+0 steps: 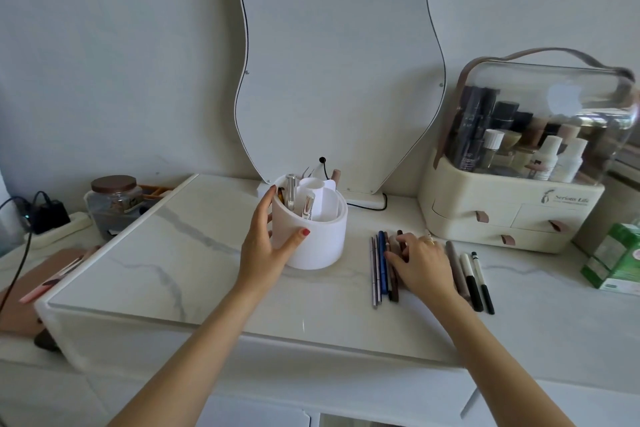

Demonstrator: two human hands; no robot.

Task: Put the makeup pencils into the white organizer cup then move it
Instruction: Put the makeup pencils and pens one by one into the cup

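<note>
- While the left hand [268, 243] curls around the white organizer cup [311, 229], the cup stands mid-counter.
- Right of it, the makeup pencils [382, 267] all lie on the counter [194, 263], none loaded.
- Right hand [424, 262] rests on them, fingers bent, nothing lifted; moving comes last.

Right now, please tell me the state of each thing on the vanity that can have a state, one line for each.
white organizer cup: upright, open top, some items already inside, gripped at its side.
left hand: holds the cup.
right hand: fingers rest on the pencils.
makeup pencils: lying flat in a row, not yet in the cup.
cosmetic case: clear lid down, drawers closed.
glass jar: lid on.
</note>
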